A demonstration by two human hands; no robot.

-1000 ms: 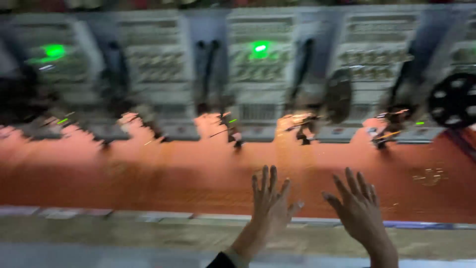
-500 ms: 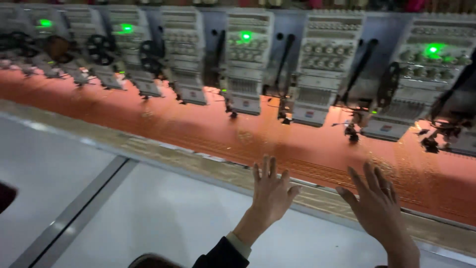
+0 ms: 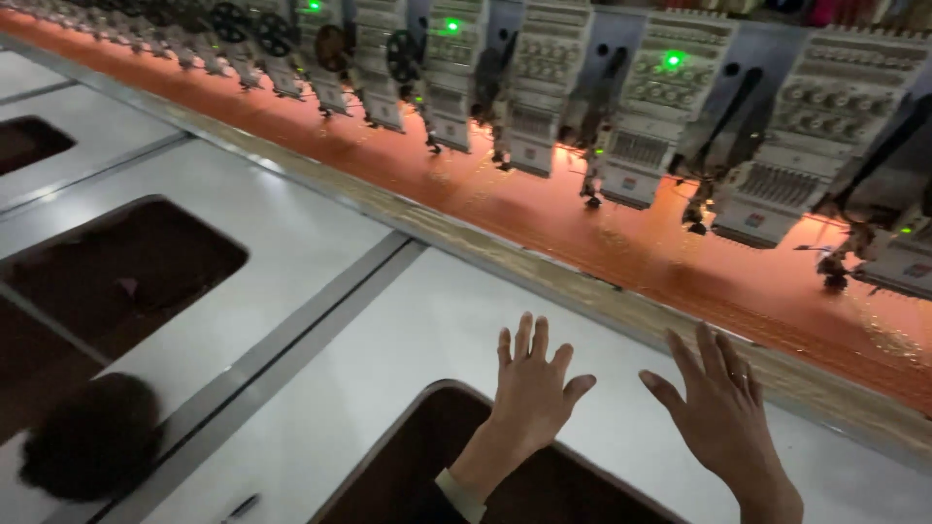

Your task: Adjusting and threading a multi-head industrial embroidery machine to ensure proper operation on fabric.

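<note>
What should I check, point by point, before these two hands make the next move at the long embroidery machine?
1. Left hand empty, fingers spread over the white table: ok.
2. Right hand empty, open beside the left one: ok.
3. Both hands apart from the needle heads: ok.
4. Orange fabric lying flat under the heads: ok where visible; the far right end is blurred.
5. Whether the palms press the table or only hover: cannot tell.
6. Dark opening in the table just under the left wrist; mind the edge: not ok.
</note>
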